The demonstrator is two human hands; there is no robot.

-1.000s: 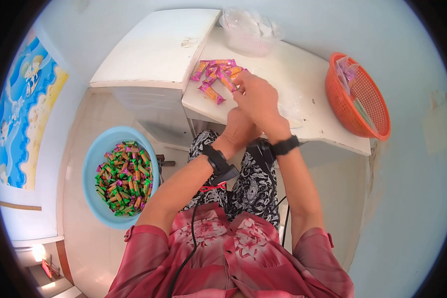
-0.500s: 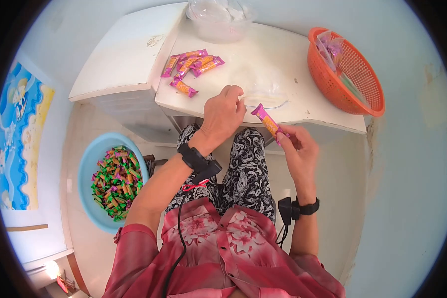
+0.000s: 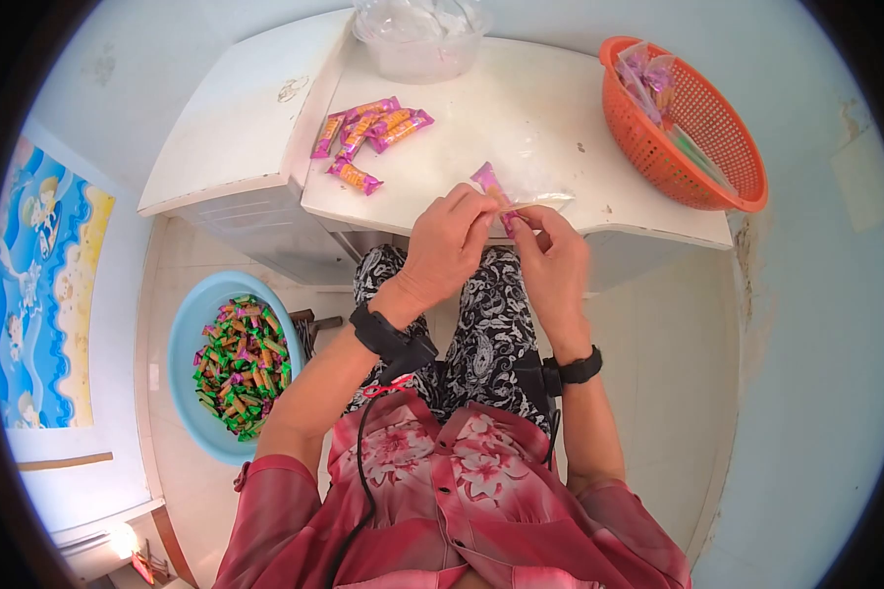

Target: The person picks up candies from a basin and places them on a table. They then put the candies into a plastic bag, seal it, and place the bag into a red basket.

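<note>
Head view: L hand (image 3: 447, 245) and R hand (image 3: 555, 265) are working close together at the front edge of the white table (image 3: 462, 108). L hand is pinching the mouth of a clear bag (image 3: 535, 182). R hand is pinching the low end of a pink pkt (image 3: 489, 181), w/ the bag's edge running by its fingers. The pkt is slanting up btwn the hands, its top end lying over the table.

More pink pkts (image 3: 388, 126) are lying in a heap on the L side of the table, w/ 1 pkt sitting nearest the front. They are showing big orange letters, but the word is looking too small to read. A see-through tub (image 3: 424, 61) w/ clear plastic in it is standing at the back. An orange basket (image 3: 638, 133) is leaning on the R side, holding bags w/ purple bits (image 3: 648, 83). A blue tub (image 3: 182, 363) is sitting low on the L, holding lots of green & pink sweets (image 3: 246, 363).
</note>
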